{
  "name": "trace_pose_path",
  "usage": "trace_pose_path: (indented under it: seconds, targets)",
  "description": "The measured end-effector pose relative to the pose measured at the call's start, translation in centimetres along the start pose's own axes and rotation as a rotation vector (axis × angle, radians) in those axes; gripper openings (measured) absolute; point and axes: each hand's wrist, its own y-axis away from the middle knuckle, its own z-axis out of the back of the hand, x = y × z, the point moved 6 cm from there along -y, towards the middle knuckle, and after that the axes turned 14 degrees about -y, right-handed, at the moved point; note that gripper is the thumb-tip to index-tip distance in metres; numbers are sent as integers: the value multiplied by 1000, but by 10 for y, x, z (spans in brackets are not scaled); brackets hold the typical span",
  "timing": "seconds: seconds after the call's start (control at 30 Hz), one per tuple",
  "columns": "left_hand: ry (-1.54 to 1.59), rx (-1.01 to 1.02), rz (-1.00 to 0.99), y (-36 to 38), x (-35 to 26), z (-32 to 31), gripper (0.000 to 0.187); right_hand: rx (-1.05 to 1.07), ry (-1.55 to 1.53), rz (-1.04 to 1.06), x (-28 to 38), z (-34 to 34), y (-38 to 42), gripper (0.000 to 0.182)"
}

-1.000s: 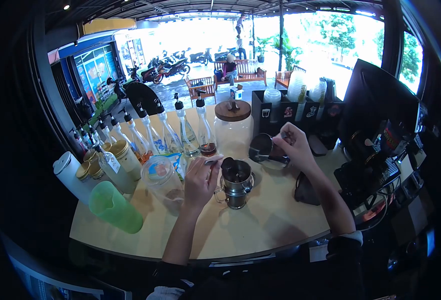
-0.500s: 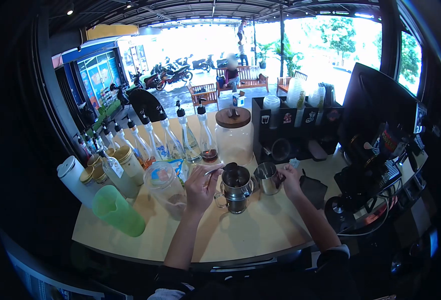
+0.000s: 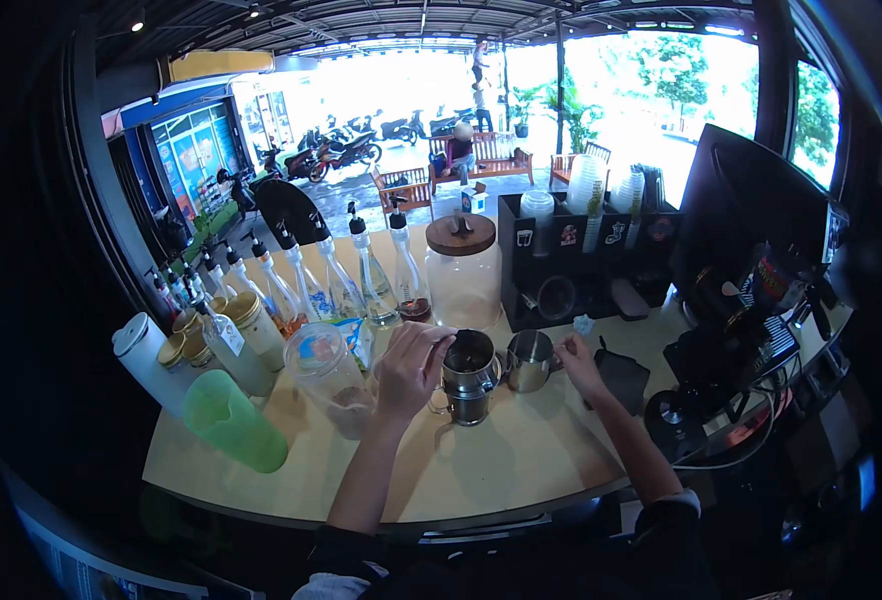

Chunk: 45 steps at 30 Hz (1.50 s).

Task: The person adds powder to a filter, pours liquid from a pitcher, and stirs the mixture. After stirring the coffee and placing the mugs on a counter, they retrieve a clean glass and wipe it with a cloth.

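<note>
A metal coffee dripper point(image 3: 472, 380) sits on a clear mug point(image 3: 468, 409) in front of me, with dark contents in its open top. My left hand point(image 3: 413, 368) is at the dripper's left rim, fingers pinched on a small spoon that is mostly hidden now. To the right stands a steel milk pitcher point(image 3: 530, 362) on the counter. My right hand point(image 3: 581, 368) has its fingers closed at the pitcher's handle. Left of my left hand is a clear lidded plastic jar point(image 3: 329, 375) with brown powder low inside.
Pump bottles point(image 3: 374, 275) line the back left, beside a wooden-lidded glass jar point(image 3: 464, 275). A green pitcher point(image 3: 236, 422) and several canisters point(image 3: 253, 325) stand left. A black cup holder point(image 3: 591, 250), dark cloth point(image 3: 621, 378) and monitor point(image 3: 751, 215) are right.
My left hand has turned and the spoon, visible above the dripper before, is now mostly hidden. My right hand stays by the pitcher, which has barely moved.
</note>
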Motion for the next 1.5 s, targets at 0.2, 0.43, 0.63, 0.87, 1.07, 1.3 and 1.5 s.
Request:
trace_pose_path:
  seconds: [0.2,0.43,0.63,0.87,1.07,1.3,1.5]
  targets:
    - [-62,161,-236,-13,-23,-15,18,411,266,507,171,-119,70,46]
    - [-93,190,-292,-9,-33,-21,24,582,405,830,205,-177,102,38]
    - [194,258,174,11,13,-13,34,488,434,723,195,-164,94,20]
    - [313,500,311,45,40,-37,76,534,532,630,173,-174,93,14]
    - [340,589,396,49,33,-50,83,541,498,647,174,-169,92,11]
    - [319,630,514,58,38,-60,81,499,444,614,170,-154,84,10]
    - [363,558,489,59,40,-63,78,542,490,713,165,-160,85,12]
